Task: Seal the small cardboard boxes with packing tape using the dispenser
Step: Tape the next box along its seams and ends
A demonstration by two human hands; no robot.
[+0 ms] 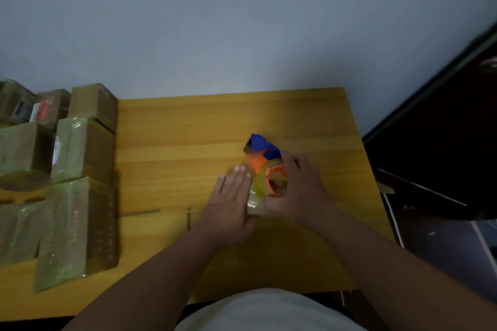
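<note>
Right hand (298,185) is wrapped around the orange-and-blue plastic tape dispenser (265,160), thumb hooked under the roll of clear packing tape (274,183) on its orange hub, fingers curled over the far side. The dispenser sits on top of a small brown cardboard box (255,209), its blue nose pointing toward the far edge of the tabletop. Left hand (231,196) lies flat, fingers straight and together, pressing down on the box's left side, just beside the tape roll. The box is mostly hidden under both hands, so its contents cannot be seen; it stands right of centre on the yellow wooden tabletop (174,142), nearer the right edge. Along the left edge sits a cluster of closed cardboard boxes wrapped in glossy clear tape (78,228), packed side by side and touching, running from the near left corner to the far left corner.
</note>
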